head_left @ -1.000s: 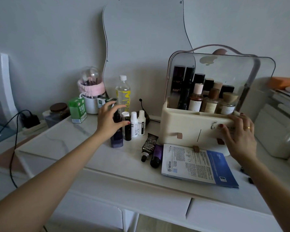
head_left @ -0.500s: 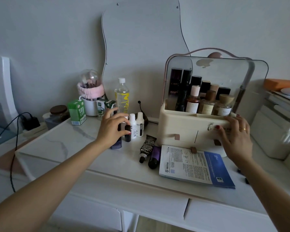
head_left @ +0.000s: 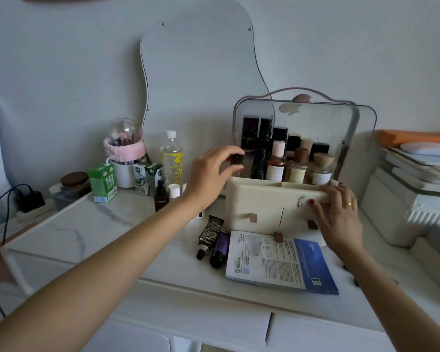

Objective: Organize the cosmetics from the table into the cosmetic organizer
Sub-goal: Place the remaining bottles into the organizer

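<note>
We have a small dark cylindrical bottle (head_left: 237, 160) pinched between thumb and fingertips of our left hand (head_left: 211, 171), held in the air at the left end of the cream plastic cosmetic organizer (head_left: 264, 201), just above its front wall. Only the dark top of the bottle shows past the fingers, so we judge rather than see that its long axis stands roughly upright. The open top compartment lies to the right of and just below the grip, already crowded with tall dark tubes and amber bottles behind the clear raised lid (head_left: 341, 128); the free space looks to be at the near left corner, so the coming move seems a short drop down and slightly inward. Our left hand is plainly the nearer one for that.

Our right hand (head_left: 338, 214) lies flat with fingers spread against the organizer's front right, steadying it and grasping nothing.

Farther out on the white marbled tabletop (head_left: 87, 224), a black squeeze tube (head_left: 208, 236) and a purple tube (head_left: 220, 250) lie side by side beside a blue-and-white printed sachet (head_left: 277, 262), with small bottles standing near the left forearm, still to be sorted.
</note>
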